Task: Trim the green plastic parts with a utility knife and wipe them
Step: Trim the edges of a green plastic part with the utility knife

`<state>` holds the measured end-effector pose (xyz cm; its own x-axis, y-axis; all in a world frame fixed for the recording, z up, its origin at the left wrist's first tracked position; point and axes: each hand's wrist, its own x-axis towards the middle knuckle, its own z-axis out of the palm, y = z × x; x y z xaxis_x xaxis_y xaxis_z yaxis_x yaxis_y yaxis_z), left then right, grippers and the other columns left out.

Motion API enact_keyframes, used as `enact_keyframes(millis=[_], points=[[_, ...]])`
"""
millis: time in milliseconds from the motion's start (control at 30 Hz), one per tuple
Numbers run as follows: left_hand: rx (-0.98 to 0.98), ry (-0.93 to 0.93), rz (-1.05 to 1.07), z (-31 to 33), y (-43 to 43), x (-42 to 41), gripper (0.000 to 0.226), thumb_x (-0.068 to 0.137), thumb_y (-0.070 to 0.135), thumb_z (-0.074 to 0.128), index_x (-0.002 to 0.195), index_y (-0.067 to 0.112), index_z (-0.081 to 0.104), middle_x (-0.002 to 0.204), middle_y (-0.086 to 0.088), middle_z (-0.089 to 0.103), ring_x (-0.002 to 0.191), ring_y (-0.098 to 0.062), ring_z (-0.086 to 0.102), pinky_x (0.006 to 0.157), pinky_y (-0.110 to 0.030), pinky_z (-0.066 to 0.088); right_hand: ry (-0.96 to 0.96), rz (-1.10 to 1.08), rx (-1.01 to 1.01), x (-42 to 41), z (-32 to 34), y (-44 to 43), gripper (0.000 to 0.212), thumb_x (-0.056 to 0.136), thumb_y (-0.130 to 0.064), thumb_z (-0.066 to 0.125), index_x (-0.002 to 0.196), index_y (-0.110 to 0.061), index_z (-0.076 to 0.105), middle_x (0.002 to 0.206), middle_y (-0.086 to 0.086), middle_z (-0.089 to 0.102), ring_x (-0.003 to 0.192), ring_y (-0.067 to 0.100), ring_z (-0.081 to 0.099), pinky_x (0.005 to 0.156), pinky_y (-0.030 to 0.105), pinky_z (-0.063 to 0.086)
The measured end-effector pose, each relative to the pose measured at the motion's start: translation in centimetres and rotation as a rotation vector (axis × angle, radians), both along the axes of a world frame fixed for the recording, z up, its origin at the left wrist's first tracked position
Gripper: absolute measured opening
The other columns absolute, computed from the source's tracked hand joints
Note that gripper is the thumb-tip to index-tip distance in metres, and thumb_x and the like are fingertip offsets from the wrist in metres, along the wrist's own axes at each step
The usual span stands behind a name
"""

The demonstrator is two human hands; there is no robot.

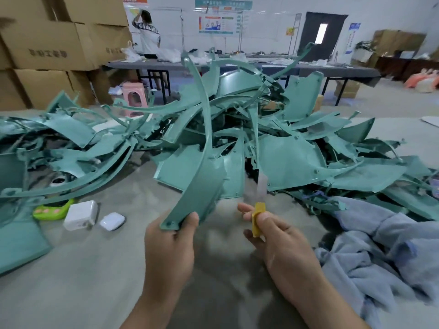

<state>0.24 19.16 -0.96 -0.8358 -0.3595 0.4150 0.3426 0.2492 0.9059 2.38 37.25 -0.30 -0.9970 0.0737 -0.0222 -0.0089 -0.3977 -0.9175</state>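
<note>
My left hand [169,243] grips the lower end of a long curved green plastic part [204,176], which stands upright and arcs up over the pile. My right hand [273,236] pinches a yellow utility knife [257,217]; its blade, blurred, points up just right of the part's lower edge. A big pile of green plastic parts [297,153] covers the table behind. A blue cloth [384,248] lies crumpled to the right of my right hand.
On the grey table [107,281] at the left lie a white charger [80,214], a white earbud case [112,221] and a lime green gadget [51,210]. Cardboard boxes [54,43] stack at the back left. A person [148,29] stands by a far table.
</note>
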Motion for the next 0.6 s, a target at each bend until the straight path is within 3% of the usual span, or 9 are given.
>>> enact_keyframes(millis=[100, 167, 267, 400, 500, 600], points=[[-0.093, 0.054, -0.054, -0.1, -1.5, -0.2, 0.045, 0.089, -0.007, 0.068, 0.093, 0.036, 0.079, 0.085, 0.028, 0.074, 0.076, 0.010, 0.067, 0.067, -0.006, 0.047, 0.035, -0.060, 0.065, 0.4, 0.1, 0.5, 0.033, 0.075, -0.040, 0.067, 0.086, -0.014, 0.083, 0.106, 0.008, 0.078, 0.099, 0.011, 0.072, 0.077, 0.021, 0.055], [-0.212, 0.129, -0.081, -0.2, -2.5, -0.2, 0.061, 0.082, -0.020, 0.065, 0.104, 0.034, 0.081, 0.107, 0.023, 0.076, 0.102, 0.005, 0.069, 0.091, -0.012, 0.051, 0.073, -0.055, 0.055, 0.5, 0.1, 0.7, 0.033, 0.073, -0.040, 0.070, 0.084, -0.011, 0.082, 0.096, 0.014, 0.078, 0.089, 0.014, 0.072, 0.073, 0.019, 0.056], [-0.365, 0.209, -0.079, -1.1, -3.5, -0.8, 0.055, 0.072, -0.022, 0.066, 0.102, 0.021, 0.081, 0.118, 0.013, 0.073, 0.115, -0.004, 0.066, 0.115, -0.033, 0.041, 0.142, -0.013, 0.082, 0.5, 0.1, 1.0, 0.027, 0.077, -0.036, 0.079, 0.082, -0.010, 0.081, 0.090, 0.017, 0.077, 0.086, 0.019, 0.071, 0.074, 0.021, 0.055], [-0.564, 0.106, -0.098, -2.0, -3.4, -0.7, 0.069, 0.062, -0.027, 0.071, 0.106, 0.026, 0.080, 0.117, 0.017, 0.071, 0.117, -0.005, 0.063, 0.117, -0.050, 0.037, 0.273, -0.012, 0.399, 1.1, 0.4, 1.0, 0.031, 0.087, -0.041, 0.063, 0.085, -0.015, 0.080, 0.086, 0.011, 0.077, 0.079, 0.016, 0.064, 0.073, 0.022, 0.050], [-0.628, 0.089, -0.150, -1.8, -3.1, -0.6, 0.061, 0.066, -0.015, 0.073, 0.110, 0.027, 0.079, 0.117, 0.019, 0.070, 0.112, -0.005, 0.065, 0.118, -0.041, 0.035, 0.292, 0.061, 0.702, 1.2, 0.3, -0.1, 0.024, 0.093, -0.037, 0.060, 0.083, -0.023, 0.078, 0.080, 0.003, 0.072, 0.074, 0.019, 0.061, 0.068, 0.025, 0.044], [-0.633, 0.039, -0.169, -1.6, -2.4, -0.6, 0.059, 0.071, -0.014, 0.072, 0.113, 0.026, 0.079, 0.117, 0.015, 0.073, 0.112, -0.006, 0.066, 0.117, -0.031, 0.036, 0.277, 0.087, 0.831, 1.3, -0.4, -1.1, 0.021, 0.099, -0.029, 0.061, 0.082, -0.026, 0.073, 0.072, -0.002, 0.066, 0.067, 0.014, 0.057, 0.063, 0.028, 0.043]])
